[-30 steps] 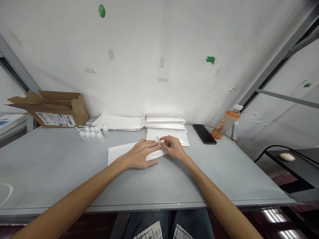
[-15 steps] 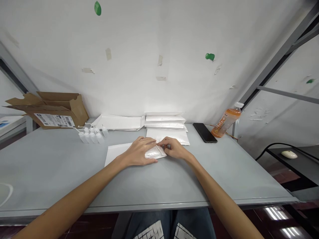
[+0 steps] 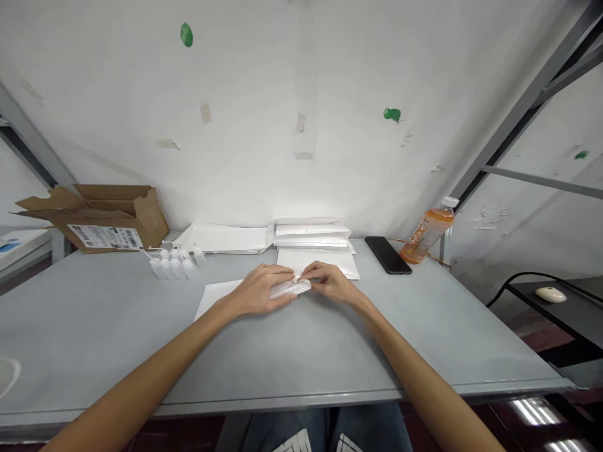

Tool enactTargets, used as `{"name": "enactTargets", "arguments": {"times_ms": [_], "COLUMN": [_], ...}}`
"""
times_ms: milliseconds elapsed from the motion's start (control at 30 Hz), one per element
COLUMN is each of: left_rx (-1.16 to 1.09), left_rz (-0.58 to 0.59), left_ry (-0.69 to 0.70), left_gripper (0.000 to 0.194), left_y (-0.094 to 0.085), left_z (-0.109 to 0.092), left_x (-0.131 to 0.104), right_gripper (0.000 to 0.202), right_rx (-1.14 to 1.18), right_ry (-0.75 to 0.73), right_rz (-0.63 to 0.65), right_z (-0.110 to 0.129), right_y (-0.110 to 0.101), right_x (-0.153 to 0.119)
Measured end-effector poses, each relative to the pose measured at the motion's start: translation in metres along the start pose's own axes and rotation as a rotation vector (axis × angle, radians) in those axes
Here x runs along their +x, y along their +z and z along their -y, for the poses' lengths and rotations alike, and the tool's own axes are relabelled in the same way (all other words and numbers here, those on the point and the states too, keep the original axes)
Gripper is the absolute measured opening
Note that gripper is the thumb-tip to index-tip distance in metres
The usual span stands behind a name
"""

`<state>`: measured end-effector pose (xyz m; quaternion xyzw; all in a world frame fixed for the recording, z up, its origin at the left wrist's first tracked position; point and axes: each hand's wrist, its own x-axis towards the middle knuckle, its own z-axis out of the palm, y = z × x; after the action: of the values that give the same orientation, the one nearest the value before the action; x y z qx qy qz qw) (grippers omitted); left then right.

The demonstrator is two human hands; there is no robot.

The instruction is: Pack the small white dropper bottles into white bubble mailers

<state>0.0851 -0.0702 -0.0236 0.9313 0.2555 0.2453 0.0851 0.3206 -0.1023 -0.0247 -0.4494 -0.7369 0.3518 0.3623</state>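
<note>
A shiny white padded mailer [image 3: 285,288] lies on the grey table between my hands, looking narrow and partly folded. My left hand [image 3: 261,290] grips it, with the fingers along the far side and the thumb along the near side. At its right end my right hand [image 3: 328,280] pinches the edge between thumb and fingers. The fingertips of both hands nearly meet at the far edge. A flat white sheet or envelope [image 3: 214,295] sticks out left of my left hand; whether it joins the mailer is hidden.
Just behind my hands is a stack of white padded mailers [image 3: 313,242], with flat white mailers [image 3: 230,238] beside it. Small white squeeze bottles [image 3: 174,267] and an open cardboard box [image 3: 113,220] stand left. A black phone [image 3: 387,255] and an orange drink bottle [image 3: 428,232] are right.
The mailer between my hands looks narrower and more folded. My left thumb has moved up against its near side. The view has tilted slightly upward.
</note>
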Motion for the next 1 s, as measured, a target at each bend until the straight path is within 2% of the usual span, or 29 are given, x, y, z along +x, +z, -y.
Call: {"name": "enactTargets", "arguments": {"times_ms": [100, 200, 300, 400, 467, 533, 700, 800, 867, 1000], "left_rx": [-0.021, -0.053, -0.128, -0.240, -0.257, -0.158, 0.159, 0.229, 0.246, 0.231], "left_rz": [-0.144, -0.344, -0.504, -0.577, -0.562, -0.498, -0.162, -0.027, -0.016, -0.111], "left_ry": [-0.016, -0.117, -0.245, -0.347, -0.363, -0.314, -0.031, 0.018, -0.005, -0.111], "left_gripper": [0.043, 0.042, 0.045, 0.051, 0.051, 0.046, 0.042, 0.044, 0.045, 0.049], "left_y": [-0.015, -0.034, -0.049, -0.051, -0.043, -0.030, 0.014, 0.029, 0.031, 0.028], "left_z": [0.002, 0.008, 0.014, 0.016, 0.015, 0.013, 0.007, 0.007, 0.009, 0.020], "left_x": [0.003, 0.004, 0.004, 0.005, 0.006, 0.006, -0.001, -0.005, -0.006, -0.006], "right_gripper": [0.026, 0.031, 0.033, 0.034, 0.035, 0.035, 0.033, 0.028, 0.027, 0.037], "right_rx": [0.043, 0.085, 0.063, 0.031, -0.003, -0.071, -0.277, -0.383, -0.489, -0.683], "right_ry": [0.015, 0.041, 0.040, 0.074, 0.142, 0.242, 0.452, 0.502, 0.519, 0.510], "right_rz": [-0.087, -0.270, -0.526, -0.713, -0.793, -0.839, -0.865, -0.863, -0.837, -0.708], "right_z": [0.011, 0.015, 0.006, -0.012, -0.025, -0.035, -0.046, -0.044, -0.042, -0.036], "right_y": [-0.003, -0.014, -0.033, -0.053, -0.063, -0.070, -0.068, -0.062, -0.058, -0.050], "right_x": [0.001, 0.001, 0.001, -0.001, -0.003, -0.005, -0.005, -0.002, 0.000, 0.000]}}
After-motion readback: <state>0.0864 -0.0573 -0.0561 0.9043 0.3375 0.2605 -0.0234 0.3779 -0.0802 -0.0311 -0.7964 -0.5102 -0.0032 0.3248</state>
